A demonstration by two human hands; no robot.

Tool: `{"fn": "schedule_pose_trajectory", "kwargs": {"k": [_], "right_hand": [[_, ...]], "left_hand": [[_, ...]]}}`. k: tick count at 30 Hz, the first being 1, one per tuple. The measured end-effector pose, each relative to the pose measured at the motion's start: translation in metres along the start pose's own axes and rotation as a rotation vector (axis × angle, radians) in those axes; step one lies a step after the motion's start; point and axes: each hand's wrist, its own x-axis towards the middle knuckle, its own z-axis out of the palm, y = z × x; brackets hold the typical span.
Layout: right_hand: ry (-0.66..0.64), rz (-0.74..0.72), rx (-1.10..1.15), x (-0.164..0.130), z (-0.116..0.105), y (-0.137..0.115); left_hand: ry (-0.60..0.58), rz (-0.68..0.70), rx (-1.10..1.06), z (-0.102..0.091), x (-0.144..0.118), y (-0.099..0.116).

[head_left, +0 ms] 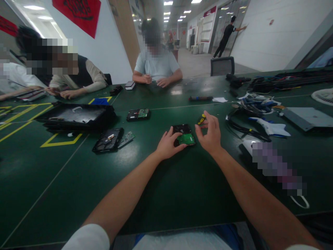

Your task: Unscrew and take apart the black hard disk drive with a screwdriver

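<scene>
The left hand (169, 145) grasped a hard drive (187, 139) on the green table (156, 194); just right, the right hand (210, 133) pinched a yellow-and-black tool (201, 119). Farther left lay a loose circuit board (126, 139). A person (157, 66) sat far across.

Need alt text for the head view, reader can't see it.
A person's left hand is on a black hard drive with a green circuit board, while the right hand holds a yellow-and-black tool beside it. Another drive and cables lie on the green table; a co-worker sits opposite.
</scene>
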Motion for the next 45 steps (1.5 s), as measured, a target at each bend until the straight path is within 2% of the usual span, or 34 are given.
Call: {"fn": "schedule_pose_trajectory", "kwargs": {"k": [33, 45], "right_hand": [[0.000, -0.012, 0.003, 0.0003, 0.0000, 0.0003], [-0.012, 0.024, -0.020, 0.0000, 0.0003, 0.0010]], "left_hand": [[-0.005, -0.020, -0.003, 0.0006, 0.0008, 0.0002], [-0.008, -0.013, -0.001, -0.0006, 0.0005, 0.0009]]}}
